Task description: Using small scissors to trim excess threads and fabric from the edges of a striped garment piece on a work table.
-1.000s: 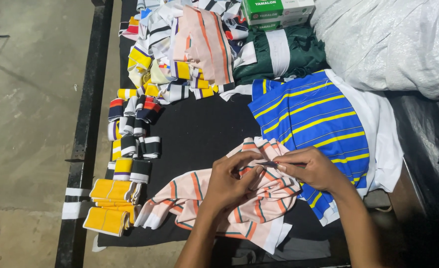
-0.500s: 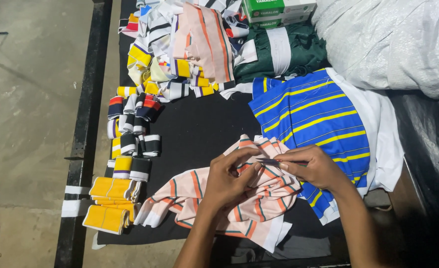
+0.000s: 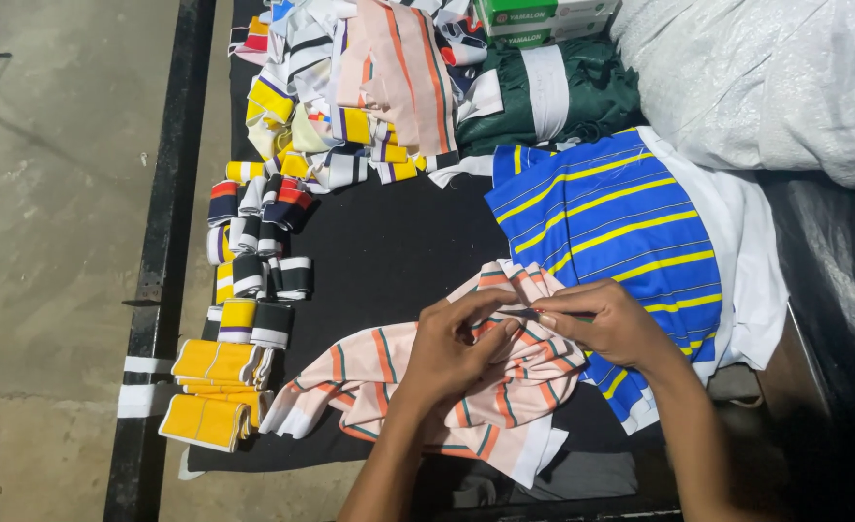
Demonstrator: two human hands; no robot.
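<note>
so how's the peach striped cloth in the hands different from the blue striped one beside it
The peach striped cloth is bunched and gripped by both hands; the blue striped cloth lies flat, untouched. The peach cloth has orange and dark stripes; the blue cloth has yellow. Both lie on the black table.

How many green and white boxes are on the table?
2. Both flat green and white cardboard boxes sit stacked at the table's far edge: upper one, lower one, behind the dark green fabric. More may be hidden.

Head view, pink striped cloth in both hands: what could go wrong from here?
The pink striped cloth hangs over the table's near edge and might slide off. The yellow rib pieces sit at the left edge and could be knocked down. The hands hide the pinch point.
</note>
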